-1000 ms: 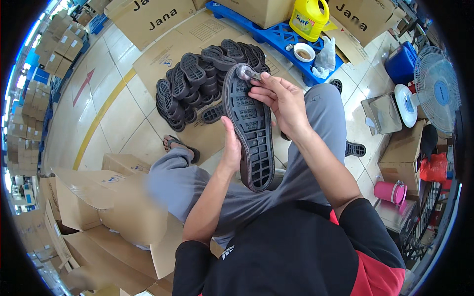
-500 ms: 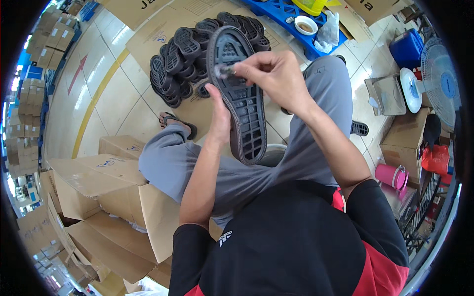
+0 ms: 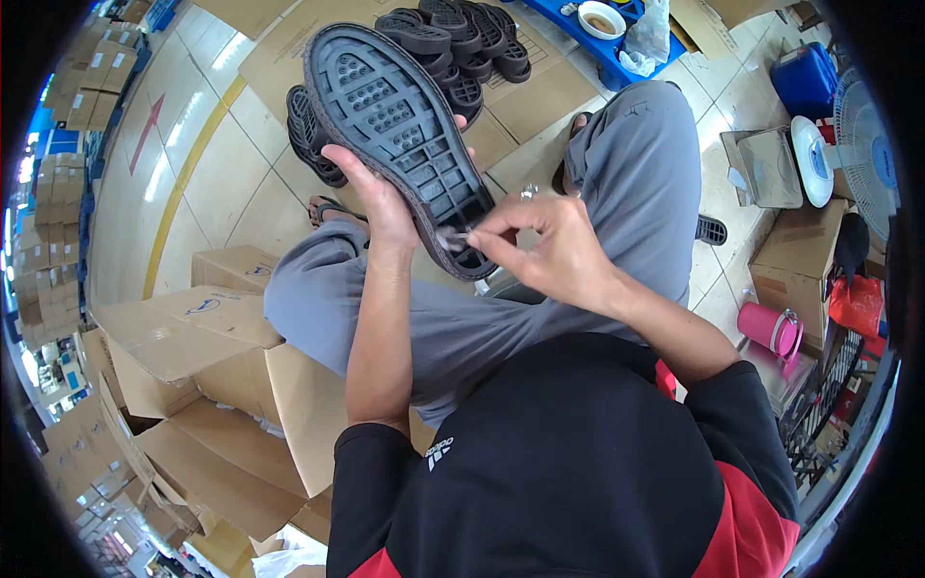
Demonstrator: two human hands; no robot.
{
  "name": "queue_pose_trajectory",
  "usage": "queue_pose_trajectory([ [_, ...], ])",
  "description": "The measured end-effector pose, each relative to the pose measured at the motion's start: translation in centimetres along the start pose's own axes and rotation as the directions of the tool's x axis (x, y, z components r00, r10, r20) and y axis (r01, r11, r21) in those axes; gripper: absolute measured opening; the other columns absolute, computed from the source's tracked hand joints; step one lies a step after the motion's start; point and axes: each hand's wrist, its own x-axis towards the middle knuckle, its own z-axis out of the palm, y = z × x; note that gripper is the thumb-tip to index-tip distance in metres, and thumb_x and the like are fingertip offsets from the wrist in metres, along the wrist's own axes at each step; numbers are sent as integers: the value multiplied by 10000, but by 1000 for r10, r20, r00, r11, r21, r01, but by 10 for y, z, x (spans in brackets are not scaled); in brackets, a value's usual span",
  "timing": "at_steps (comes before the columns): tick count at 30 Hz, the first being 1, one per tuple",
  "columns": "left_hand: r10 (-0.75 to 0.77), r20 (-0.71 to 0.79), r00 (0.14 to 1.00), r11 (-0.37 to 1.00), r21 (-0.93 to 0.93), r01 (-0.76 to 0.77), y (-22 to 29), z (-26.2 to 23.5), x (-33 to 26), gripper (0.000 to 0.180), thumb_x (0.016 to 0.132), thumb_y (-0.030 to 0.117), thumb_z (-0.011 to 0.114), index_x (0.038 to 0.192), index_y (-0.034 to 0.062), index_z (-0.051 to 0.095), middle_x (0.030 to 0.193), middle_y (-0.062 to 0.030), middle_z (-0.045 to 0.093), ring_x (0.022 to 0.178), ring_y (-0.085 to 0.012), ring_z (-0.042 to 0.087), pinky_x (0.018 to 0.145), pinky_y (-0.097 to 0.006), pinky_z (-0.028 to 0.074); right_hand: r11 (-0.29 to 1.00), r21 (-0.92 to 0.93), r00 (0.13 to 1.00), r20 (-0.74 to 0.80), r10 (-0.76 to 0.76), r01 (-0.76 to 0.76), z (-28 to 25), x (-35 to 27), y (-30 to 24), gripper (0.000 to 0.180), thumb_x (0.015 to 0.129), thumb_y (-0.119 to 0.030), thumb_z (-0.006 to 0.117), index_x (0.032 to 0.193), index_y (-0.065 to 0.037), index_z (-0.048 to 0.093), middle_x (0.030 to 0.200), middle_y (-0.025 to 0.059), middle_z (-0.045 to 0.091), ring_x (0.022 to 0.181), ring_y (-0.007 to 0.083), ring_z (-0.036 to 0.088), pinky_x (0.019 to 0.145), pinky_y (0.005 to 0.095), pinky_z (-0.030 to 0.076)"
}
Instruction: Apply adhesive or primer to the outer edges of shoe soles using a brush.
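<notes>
A large dark shoe sole (image 3: 393, 123) with a gridded, studded inside is held up over my lap, tilted with its far end to the left. My left hand (image 3: 383, 214) grips it from beneath, thumb along the left rim and fingertips showing past the right edge. Between thumb and fingers, my right hand (image 3: 559, 249) pinches a small brush (image 3: 451, 239). Its pale, blurred tip touches the rim at the sole's near end. Beyond, a pile of similar dark soles (image 3: 461, 43) lies on flat cardboard (image 3: 549, 101), with more soles (image 3: 310, 137) at its left.
A blue plastic platform (image 3: 617, 75) at the far right carries a white bowl (image 3: 601, 19) and a plastic bag (image 3: 647, 39). An open cardboard box (image 3: 217, 385) stands at my left. On the right are a lone sole (image 3: 711, 230), a fan (image 3: 869, 144) and a pink container (image 3: 768, 328).
The sole has tilted, its far end swinging left and its inside turning more toward me. My right hand has carried the brush from the sole's upper part down to its near end.
</notes>
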Motion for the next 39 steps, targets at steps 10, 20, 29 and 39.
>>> queue_pose_trajectory([
  [10, -76, 79, 994, 983, -161, 88, 10, 3, 3, 1033, 693, 842, 196, 1267, 7, 392, 1098, -210, 557, 888, -314, 605, 707, -446, 544, 910, -274, 948, 22, -318, 311, -36, 7, 1, 49, 732, -48, 672, 762, -9, 675, 730, 126, 649, 620, 252, 616, 570, 321, 492],
  [20, -360, 89, 929, 928, -69, 367, 2, 23, -9, 1027, 692, 836, 131, 1223, 12, 439, 984, -215, 604, 720, -269, 652, 621, -378, 566, 46, -639, 390, 410, -824, 768, -63, 106, -34, 211, 646, -70, 626, 842, 7, 628, 1038, 97, 599, 874, 222, 588, 739, 325, 508],
  [29, -330, 69, 941, 944, 32, 329, 3, 26, -7, 962, 735, 797, 160, 1208, 15, 459, 932, -175, 625, 679, -197, 646, 584, -304, 560, -116, -724, 421, 515, -747, 680, -72, 117, -36, 283, 656, -63, 599, 922, 34, 597, 1024, 136, 602, 936, 262, 587, 766, 336, 507],
  [39, -117, -117, 986, 961, 239, 143, -2, 17, -5, 906, 787, 763, 140, 1200, 28, 471, 987, -89, 598, 842, -151, 592, 703, -266, 510, 257, -672, 629, 396, -669, 695, -40, 56, 7, 182, 640, -37, 617, 808, 31, 606, 923, 117, 596, 820, 243, 570, 671, 333, 496],
])
